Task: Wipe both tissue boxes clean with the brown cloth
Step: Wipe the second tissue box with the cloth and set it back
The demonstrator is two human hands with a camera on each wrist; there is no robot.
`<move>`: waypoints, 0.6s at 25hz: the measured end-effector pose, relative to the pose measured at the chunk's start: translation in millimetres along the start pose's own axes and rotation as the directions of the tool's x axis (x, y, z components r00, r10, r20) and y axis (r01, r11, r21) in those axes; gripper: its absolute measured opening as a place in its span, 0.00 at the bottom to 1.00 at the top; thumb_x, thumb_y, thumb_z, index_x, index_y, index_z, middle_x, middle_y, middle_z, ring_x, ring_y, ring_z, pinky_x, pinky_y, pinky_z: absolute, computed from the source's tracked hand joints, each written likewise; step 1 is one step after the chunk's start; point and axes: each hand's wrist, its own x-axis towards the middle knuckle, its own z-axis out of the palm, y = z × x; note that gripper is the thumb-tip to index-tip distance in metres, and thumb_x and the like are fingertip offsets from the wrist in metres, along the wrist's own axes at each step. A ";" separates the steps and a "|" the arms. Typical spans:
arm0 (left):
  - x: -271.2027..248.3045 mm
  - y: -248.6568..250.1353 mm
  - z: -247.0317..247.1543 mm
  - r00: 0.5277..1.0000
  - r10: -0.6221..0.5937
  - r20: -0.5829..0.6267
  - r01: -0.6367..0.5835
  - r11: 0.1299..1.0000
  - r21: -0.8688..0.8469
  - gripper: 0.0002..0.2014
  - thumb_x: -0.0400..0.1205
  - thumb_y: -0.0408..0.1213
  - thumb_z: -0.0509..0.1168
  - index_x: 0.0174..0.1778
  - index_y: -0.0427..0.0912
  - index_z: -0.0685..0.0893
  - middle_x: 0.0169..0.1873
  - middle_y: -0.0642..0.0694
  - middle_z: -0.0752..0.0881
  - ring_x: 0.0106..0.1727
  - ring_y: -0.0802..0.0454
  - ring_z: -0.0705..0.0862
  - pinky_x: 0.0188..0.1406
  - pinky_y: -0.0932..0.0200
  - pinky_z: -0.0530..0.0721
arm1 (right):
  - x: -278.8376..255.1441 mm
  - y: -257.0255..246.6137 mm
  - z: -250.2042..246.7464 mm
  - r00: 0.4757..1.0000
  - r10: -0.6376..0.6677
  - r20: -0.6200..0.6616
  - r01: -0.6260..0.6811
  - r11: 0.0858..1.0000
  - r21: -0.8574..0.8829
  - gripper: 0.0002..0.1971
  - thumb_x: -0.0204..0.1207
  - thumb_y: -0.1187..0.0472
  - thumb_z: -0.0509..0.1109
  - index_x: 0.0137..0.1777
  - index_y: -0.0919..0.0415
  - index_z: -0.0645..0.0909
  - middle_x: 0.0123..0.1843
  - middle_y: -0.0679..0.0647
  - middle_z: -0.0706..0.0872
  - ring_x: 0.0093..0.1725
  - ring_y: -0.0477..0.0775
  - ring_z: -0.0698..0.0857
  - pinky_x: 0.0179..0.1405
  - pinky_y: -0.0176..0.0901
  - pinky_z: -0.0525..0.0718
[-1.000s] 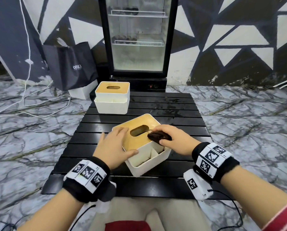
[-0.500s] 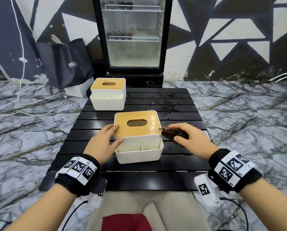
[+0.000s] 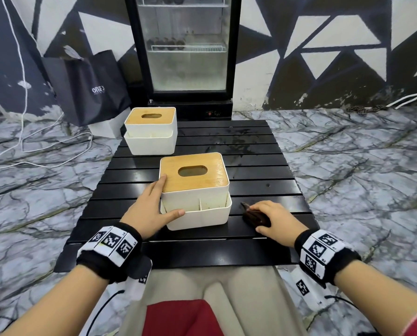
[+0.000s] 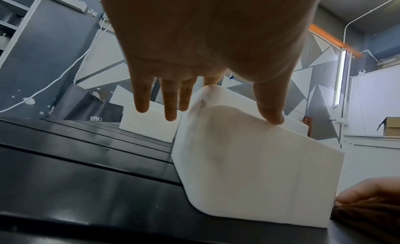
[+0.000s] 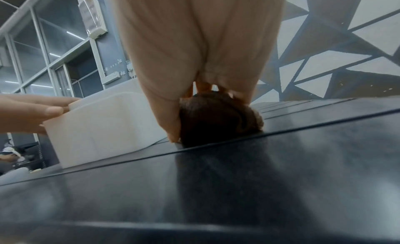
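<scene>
The near tissue box, white with a wooden lid, stands flat on the black slatted table. My left hand touches its front left corner with straight fingers along the left side and the thumb on the front rim; the left wrist view shows the same box. My right hand grips the bunched brown cloth and holds it down on the table just right of the box, apart from it. In the right wrist view the cloth sits under the curled fingers. A second, matching tissue box stands at the table's far left.
A glass-door fridge stands behind the table, and a dark shopping bag sits on the floor at the left with white cables. Wet streaks mark the far slats. My knees are at the table's near edge.
The near box, tilted a second ago with the cloth on its lid, now stands flat. My right hand has carried the cloth off the lid down to the table beside it.
</scene>
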 end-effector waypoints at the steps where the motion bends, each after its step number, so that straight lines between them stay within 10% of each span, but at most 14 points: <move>1: 0.1 -0.3 0.6 1.000 -0.003 0.008 0.003 1.000 -0.002 0.50 0.74 0.58 0.69 0.83 0.49 0.45 0.81 0.47 0.58 0.79 0.49 0.62 0.76 0.49 0.66 | -0.7 -0.8 -0.1 1.000 -0.005 -0.002 0.005 1.000 -0.005 0.27 0.68 0.62 0.73 0.68 0.55 0.73 0.66 0.53 0.76 0.67 0.55 0.72 0.70 0.38 0.63; 9: -0.7 0.0 -1.2 1.000 -0.006 -0.005 0.006 1.000 0.026 0.49 0.74 0.57 0.70 0.83 0.48 0.47 0.81 0.46 0.56 0.80 0.47 0.60 0.77 0.50 0.65 | 0.5 -8.2 -7.8 0.999 0.040 -0.008 -0.041 0.998 -0.052 0.33 0.70 0.52 0.73 0.74 0.49 0.66 0.77 0.51 0.65 0.78 0.56 0.59 0.77 0.51 0.61; 15: -12.3 -5.2 -9.5 0.981 0.131 -0.146 -0.110 0.984 0.142 0.40 0.69 0.48 0.77 0.77 0.46 0.69 0.78 0.46 0.64 0.76 0.45 0.67 0.76 0.51 0.67 | 11.1 -72.9 -23.3 0.933 -0.295 -0.206 0.291 0.955 -0.053 0.34 0.73 0.53 0.70 0.77 0.49 0.60 0.80 0.47 0.59 0.77 0.47 0.58 0.75 0.43 0.61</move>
